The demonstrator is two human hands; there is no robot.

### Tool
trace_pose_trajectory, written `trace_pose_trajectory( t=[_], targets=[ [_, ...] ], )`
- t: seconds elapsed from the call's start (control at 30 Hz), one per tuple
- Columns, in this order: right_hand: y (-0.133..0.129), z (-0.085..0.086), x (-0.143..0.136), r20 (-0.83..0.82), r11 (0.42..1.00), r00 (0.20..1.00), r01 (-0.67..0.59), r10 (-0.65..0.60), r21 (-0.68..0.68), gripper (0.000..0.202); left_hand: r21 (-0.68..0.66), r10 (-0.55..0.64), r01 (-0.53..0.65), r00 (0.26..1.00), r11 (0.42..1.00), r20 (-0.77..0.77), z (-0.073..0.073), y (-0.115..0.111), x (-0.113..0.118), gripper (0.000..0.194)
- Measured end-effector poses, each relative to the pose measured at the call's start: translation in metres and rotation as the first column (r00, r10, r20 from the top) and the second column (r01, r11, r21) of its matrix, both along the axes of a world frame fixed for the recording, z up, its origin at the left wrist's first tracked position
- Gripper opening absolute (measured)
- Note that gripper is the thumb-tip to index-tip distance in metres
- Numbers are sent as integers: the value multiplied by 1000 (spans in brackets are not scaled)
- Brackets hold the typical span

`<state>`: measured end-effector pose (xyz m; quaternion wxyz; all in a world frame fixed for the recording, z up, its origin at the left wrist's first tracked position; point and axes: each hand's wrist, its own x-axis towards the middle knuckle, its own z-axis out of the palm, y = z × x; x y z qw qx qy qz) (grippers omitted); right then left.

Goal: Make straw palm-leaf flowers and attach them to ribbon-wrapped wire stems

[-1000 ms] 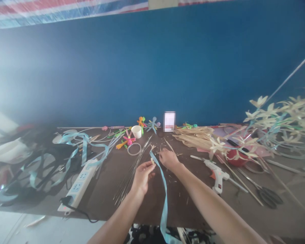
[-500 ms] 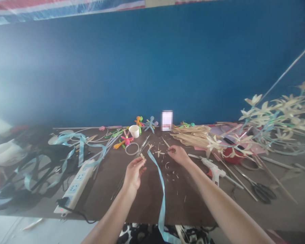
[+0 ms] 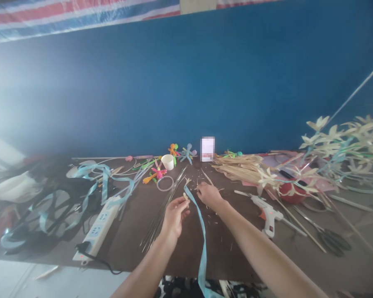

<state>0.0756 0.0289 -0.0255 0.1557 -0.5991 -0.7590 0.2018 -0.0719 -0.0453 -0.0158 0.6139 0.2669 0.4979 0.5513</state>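
Left hand [image 3: 175, 212] pinching a pale piece [image 3: 185, 197] beside the ribbon [image 3: 203, 253]; right hand [image 3: 209, 195] low over the table [image 3: 186, 260], its hold impossible to tell; apparently a picking-up step, the next move calling for a light pinch

The ribbon [image 3: 204, 244] is light blue, the table [image 3: 220, 260] brown, the held piece [image 3: 185, 196] apparently cream.
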Motion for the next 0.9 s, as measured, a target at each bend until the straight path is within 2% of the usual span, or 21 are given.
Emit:
trace_pose_trajectory(
  t=[0.2, 0.33, 0.47, 0.7, 0.9],
  targets=[
    [-12, 18, 11, -279, 997, 958, 72, -72, -12, 21, -4, -11, 11, 1000, 1000, -7, 6, 1, 7, 22],
    [-26, 28, 23, -481, 984, 871, 12, -97, -176, 25, 15, -48, 48, 999, 999, -20, 11, 0, 15, 22],
    [-35, 31, 33, -655, 925, 734, -97, -182, -367, 20, 50, -121, 123, 992, 991, -44, 14, -1, 24, 22],
    [-38, 34, 43, -758, 844, 587, -221, -285, -489, 14, 66, -179, 185, 981, 981, -77, 19, -3, 31, 18],
    [-42, 37, 42, -804, 823, 493, -264, -332, -502, 21, 64, -245, 252, 964, 966, -100, 24, -7, 34, 15]
  ],
)
